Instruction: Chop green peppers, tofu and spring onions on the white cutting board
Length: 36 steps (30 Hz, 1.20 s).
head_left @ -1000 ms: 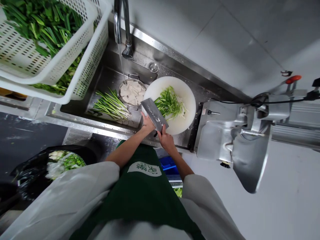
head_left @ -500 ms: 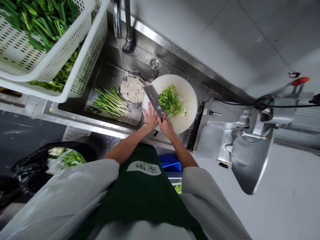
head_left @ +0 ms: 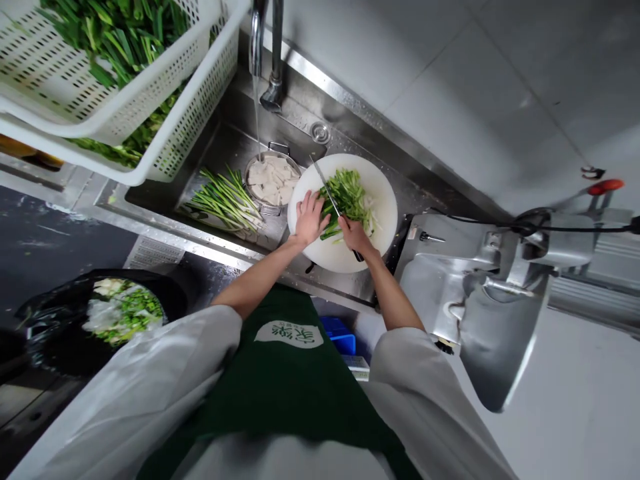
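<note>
My right hand [head_left: 354, 235] grips the black handle of a cleaver [head_left: 327, 187], its blade now nearly edge-on to the camera. The blade stands among cut green onions [head_left: 347, 193] heaped on a round white cutting board [head_left: 383, 237]. Left of the blade, my left hand [head_left: 310, 217] lies with fingers spread over the board, its thumb side touching the green pieces. Whether any pieces are under its palm is hidden.
Left of the board, water runs from a faucet [head_left: 257, 40] into a pot of white slices [head_left: 274, 180] in the sink. Whole green onions [head_left: 225, 203] lie beside it. White baskets [head_left: 195, 113] hold greens. A metal slicer [head_left: 475, 287] stands right; a bagged bin [head_left: 173, 293] stands below.
The cleaver has turned from flat-side view to edge-on, and my right hand has shifted right. My left hand has come off the blade area onto the board beside the green onions.
</note>
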Each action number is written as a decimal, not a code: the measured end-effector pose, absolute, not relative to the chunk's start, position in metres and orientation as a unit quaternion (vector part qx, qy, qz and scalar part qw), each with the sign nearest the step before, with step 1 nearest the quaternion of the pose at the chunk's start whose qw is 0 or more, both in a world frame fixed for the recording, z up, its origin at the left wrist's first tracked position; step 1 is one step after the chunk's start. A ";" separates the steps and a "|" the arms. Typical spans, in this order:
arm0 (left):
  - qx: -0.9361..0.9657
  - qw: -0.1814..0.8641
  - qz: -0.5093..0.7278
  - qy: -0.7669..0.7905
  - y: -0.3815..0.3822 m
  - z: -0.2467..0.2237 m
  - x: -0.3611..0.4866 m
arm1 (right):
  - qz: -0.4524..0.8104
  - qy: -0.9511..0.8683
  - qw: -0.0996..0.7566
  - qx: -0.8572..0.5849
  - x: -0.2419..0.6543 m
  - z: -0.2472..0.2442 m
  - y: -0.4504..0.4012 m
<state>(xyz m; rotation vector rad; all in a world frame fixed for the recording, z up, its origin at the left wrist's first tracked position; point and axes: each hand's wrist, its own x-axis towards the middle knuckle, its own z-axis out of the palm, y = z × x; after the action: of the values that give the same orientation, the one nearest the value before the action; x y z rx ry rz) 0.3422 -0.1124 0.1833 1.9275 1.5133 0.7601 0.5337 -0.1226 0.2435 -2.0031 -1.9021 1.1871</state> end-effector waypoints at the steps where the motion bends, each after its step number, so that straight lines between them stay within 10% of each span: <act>1: 0.728 0.289 0.297 0.546 -0.104 0.178 0.346 | 0.380 -0.641 0.072 -0.663 0.533 0.243 -0.126; 16: 0.709 0.313 0.410 0.481 -0.106 0.161 0.349 | 0.563 -0.521 0.111 -0.632 0.556 0.239 -0.070; 24: 0.656 0.268 0.366 0.603 -0.114 0.172 0.336 | 0.301 -0.699 0.012 -0.648 0.524 0.280 -0.121; 36: 0.711 0.300 0.301 0.560 -0.127 0.152 0.348 | 0.246 -0.682 -0.152 -0.672 0.496 0.265 -0.179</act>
<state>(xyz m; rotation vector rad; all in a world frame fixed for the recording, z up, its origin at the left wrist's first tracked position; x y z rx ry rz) 0.3479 -0.1274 0.1523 1.8888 1.4860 0.7994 0.4964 -0.1792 0.2652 -2.3424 -2.3778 0.8570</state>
